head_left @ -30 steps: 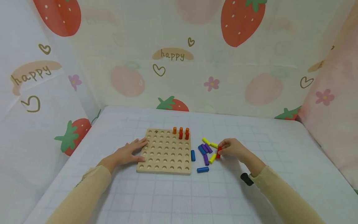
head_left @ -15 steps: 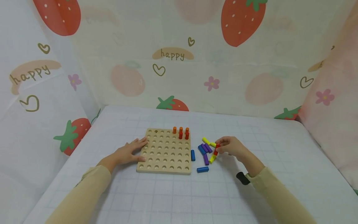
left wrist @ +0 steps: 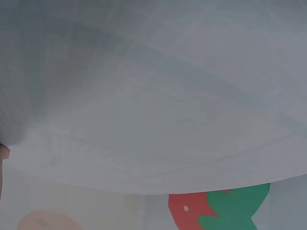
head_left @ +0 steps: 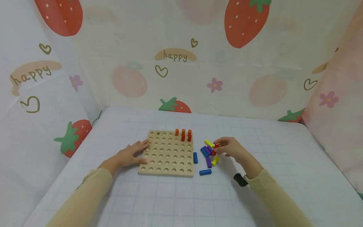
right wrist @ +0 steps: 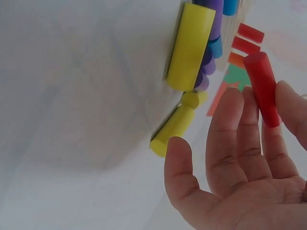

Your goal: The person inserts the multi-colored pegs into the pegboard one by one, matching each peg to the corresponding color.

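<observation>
A square wooden pegboard (head_left: 165, 159) with rows of holes lies on the table. My left hand (head_left: 129, 155) rests at its left edge, fingers spread, thumb over the side. At the board's far right corner stand several orange pegs (head_left: 177, 132) with two red pegs (head_left: 189, 138) in front. My right hand (head_left: 231, 147) pinches a red peg (right wrist: 262, 88) between thumb and fingers, above the loose pegs right of the board. Beneath it lie yellow pegs (right wrist: 191, 47), purple pegs (head_left: 209, 162) and blue pegs (head_left: 205, 172). The left wrist view shows mostly tablecloth.
The table (head_left: 164, 201) has a white checked cloth. Behind it and at both sides hang curtains (head_left: 181, 85) printed with strawberries, hearts and flowers. One blue peg (head_left: 195, 157) lies against the board's right edge.
My right hand has lifted the red peg from beside the yellow pegs and moved it left, toward the board. My left hand and the board have stayed in place.
</observation>
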`<state>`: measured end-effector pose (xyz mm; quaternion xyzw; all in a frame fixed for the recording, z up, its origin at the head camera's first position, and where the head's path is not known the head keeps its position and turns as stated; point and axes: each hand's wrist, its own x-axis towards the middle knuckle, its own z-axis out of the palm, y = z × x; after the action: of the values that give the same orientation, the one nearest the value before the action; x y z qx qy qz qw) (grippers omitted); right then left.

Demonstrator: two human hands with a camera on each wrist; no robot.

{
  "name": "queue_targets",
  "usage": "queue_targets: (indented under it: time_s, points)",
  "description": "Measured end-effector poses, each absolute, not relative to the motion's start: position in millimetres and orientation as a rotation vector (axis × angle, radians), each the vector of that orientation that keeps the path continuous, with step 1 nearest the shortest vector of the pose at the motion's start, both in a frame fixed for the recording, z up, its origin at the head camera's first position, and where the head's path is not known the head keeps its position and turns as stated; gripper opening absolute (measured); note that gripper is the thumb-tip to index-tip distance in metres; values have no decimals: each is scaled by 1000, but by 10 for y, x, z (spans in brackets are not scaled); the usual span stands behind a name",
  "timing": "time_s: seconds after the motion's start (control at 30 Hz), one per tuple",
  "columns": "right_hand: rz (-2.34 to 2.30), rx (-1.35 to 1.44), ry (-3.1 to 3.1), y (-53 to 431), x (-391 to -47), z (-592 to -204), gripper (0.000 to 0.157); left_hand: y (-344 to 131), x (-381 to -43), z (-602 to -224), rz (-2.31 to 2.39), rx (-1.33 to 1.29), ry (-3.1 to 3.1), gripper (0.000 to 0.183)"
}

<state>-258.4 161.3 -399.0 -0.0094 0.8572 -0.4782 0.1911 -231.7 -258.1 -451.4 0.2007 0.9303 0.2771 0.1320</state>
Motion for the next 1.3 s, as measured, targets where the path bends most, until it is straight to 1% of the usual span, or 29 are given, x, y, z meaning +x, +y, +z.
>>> queue_targets:
  time_s: [0.13, 0.53, 0.67, 1.3]
  points:
    - [-1353, -28, 2407, 1544, -2593, -3997, 34, -2586, -2314, -4515, 812, 582, 2697, 88]
    - [-1350, -11, 2393, 1417, -2624, -4023, 36, -2565, -2278, -4469, 805, 573, 2700, 87]
    - [-1359, -4, 2397, 1372, -2624, -4017, 33, -2567, -2275, -4471, 801, 575, 2698, 87]
    - [-1342, -110, 2424, 1147, -2664, -4032, 33, -2581, -2273, -4476, 805, 642, 2706, 86]
